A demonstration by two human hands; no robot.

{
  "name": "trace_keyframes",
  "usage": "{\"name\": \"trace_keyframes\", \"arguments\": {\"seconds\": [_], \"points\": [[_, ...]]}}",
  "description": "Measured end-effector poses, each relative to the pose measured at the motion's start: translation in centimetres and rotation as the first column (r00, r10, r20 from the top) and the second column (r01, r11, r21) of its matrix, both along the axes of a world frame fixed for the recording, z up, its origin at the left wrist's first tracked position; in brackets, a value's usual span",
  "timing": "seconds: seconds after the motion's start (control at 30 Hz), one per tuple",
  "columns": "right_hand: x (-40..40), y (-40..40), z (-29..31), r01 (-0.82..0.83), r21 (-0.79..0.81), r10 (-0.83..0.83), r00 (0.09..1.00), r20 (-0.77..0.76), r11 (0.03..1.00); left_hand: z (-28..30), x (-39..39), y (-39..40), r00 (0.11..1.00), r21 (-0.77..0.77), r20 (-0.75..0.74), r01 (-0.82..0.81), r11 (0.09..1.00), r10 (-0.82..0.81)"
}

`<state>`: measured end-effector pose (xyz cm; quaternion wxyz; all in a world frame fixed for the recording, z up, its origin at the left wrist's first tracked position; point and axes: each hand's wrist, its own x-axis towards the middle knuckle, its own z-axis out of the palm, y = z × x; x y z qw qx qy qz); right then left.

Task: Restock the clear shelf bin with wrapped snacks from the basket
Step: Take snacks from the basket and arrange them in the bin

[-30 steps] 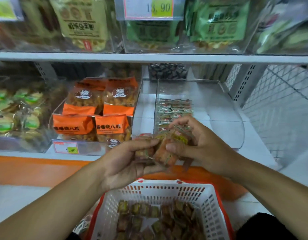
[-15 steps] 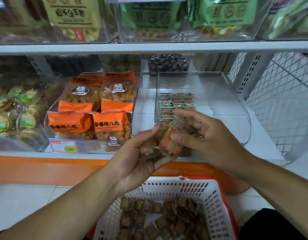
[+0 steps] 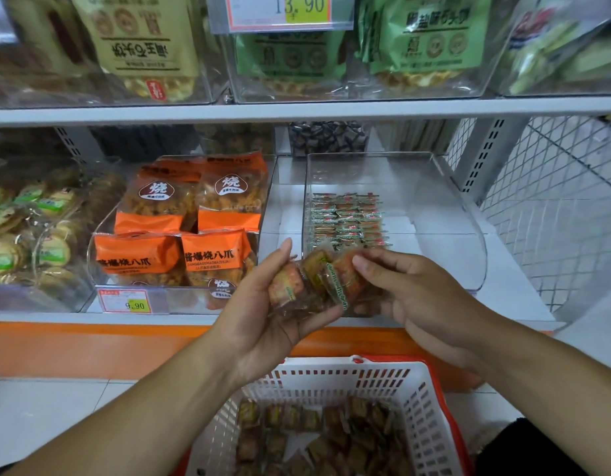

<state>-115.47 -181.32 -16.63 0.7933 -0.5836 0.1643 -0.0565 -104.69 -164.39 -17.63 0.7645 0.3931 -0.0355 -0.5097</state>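
Note:
A small stack of wrapped snacks in clear wrappers sits between both hands in front of the shelf edge. My left hand cradles the stack from below with its thumb and fingers around it. My right hand pinches the right end of the stack. Behind them stands the clear shelf bin, holding a neat block of the same snacks against its left side. Below, a white basket with a red rim holds several more wrapped snacks.
Left of the clear bin is another bin of orange snack bags with a price tag. Round green-labelled cakes fill the far left. The upper shelf carries large bags. A wire mesh panel closes the right side.
Both hands keep hold of the snack stack and have shifted it slightly, the fingers rearranging the pieces. The camera has tilted, so the shelf sits differently in view.

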Motion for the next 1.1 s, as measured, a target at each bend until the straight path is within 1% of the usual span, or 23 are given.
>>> {"name": "trace_keyframes", "arguments": {"seconds": [0.1, 0.17, 0.23, 0.3, 0.43, 0.57, 0.63, 0.67, 0.7, 0.73, 0.77, 0.8, 0.83, 0.87, 0.93, 0.97, 1.03, 1.1], "points": [[0.1, -0.4, 0.4, -0.009, 0.019, 0.009, 1.0, 0.015, 1.0, -0.1, 0.1, 0.2, 0.998, 0.012, 0.032, 0.062, 0.998, -0.063], [0.2, -0.6, 0.4, -0.017, 0.018, 0.017, 0.999, 0.032, 1.0, -0.2, 0.0, 0.3, 0.994, 0.018, 0.026, 0.104, 0.994, -0.104], [0.1, -0.7, 0.4, -0.042, -0.016, 0.042, 0.998, 0.037, 0.999, -0.4, -0.2, 0.4, 0.992, 0.029, 0.019, 0.127, 0.991, -0.127], [0.0, -0.7, 0.3, -0.065, -0.048, 0.067, 0.997, 0.031, 0.997, -0.4, -0.3, 0.3, 0.987, 0.051, 0.047, 0.15, 0.987, -0.153], [-0.1, -0.8, 0.7, -0.144, -0.049, 0.146, 0.989, 0.025, 0.988, -0.6, -0.2, 0.4, 0.977, 0.062, 0.077, 0.197, 0.979, -0.201], [-0.2, -1.2, 0.9, -0.177, -0.084, 0.178, 0.984, 0.002, 0.981, -0.7, -0.3, 0.4, 0.977, 0.079, 0.094, 0.183, 0.98, -0.19], [-0.2, -1.3, 1.0, -0.142, -0.103, 0.144, 0.99, 0.014, 0.985, -1.0, -0.4, 0.4, 0.983, 0.074, 0.086, 0.156, 0.985, -0.162], [-0.2, -1.4, 1.1, -0.081, -0.13, 0.087, 0.995, 0.041, 0.988, -1.0, -0.4, 0.3, 0.986, 0.064, 0.082, 0.138, 0.988, -0.143], [-0.3, -1.5, 1.3, 0.014, -0.195, 0.003, 0.996, 0.087, 0.981, -1.1, -0.4, 0.3, 0.99, 0.054, 0.074, 0.117, 0.992, -0.121], [-0.4, -1.7, 1.5, 0.136, -0.294, -0.093, 0.983, 0.156, 0.946, -1.1, -0.5, 0.3, 0.993, 0.045, 0.06, 0.099, 0.994, -0.101], [-0.5, -1.7, 1.7, 0.254, -0.4, -0.165, 0.956, 0.243, 0.881, -1.2, -0.5, 0.3, 0.995, 0.039, 0.047, 0.085, 0.996, -0.087], [-0.6, -1.5, 1.9, 0.321, -0.477, -0.179, 0.931, 0.319, 0.818, -1.2, -0.5, 0.2, 0.996, 0.034, 0.035, 0.076, 0.997, -0.077], [-0.8, -1.1, 1.8, 0.331, -0.52, -0.151, 0.921, 0.358, 0.787, -1.2, -0.6, 0.1, 0.997, 0.026, 0.029, 0.067, 0.997, -0.067], [-1.0, -0.5, 1.7, 0.301, -0.529, -0.105, 0.924, 0.368, 0.793, -1.1, -0.6, 0.0, 0.998, 0.012, 0.023, 0.058, 0.998, -0.058], [-1.4, 0.7, 1.4, 0.186, -0.487, 0.001, 0.934, 0.358, 0.853, -0.9, -0.4, -0.1, 0.999, -0.031, 0.02, 0.041, 0.999, -0.041], [-1.5, 1.2, 1.3, 0.148, -0.478, 0.043, 0.929, 0.367, 0.866, -0.9, -0.3, -0.2, 0.999, -0.048, 0.024, 0.029, 0.998, -0.028], [-1.5, 1.5, 1.2, 0.141, -0.492, 0.068, 0.921, 0.383, 0.859, -0.9, 0.1, -0.1, 0.999, -0.066, 0.036, 0.007, 0.998, -0.005], [-1.4, 1.6, 1.1, 0.147, -0.468, 0.039, 0.93, 0.365, 0.871, -1.0, 0.2, 0.0, 0.999, -0.09, 0.049, 0.018, 0.996, -0.013]]}}
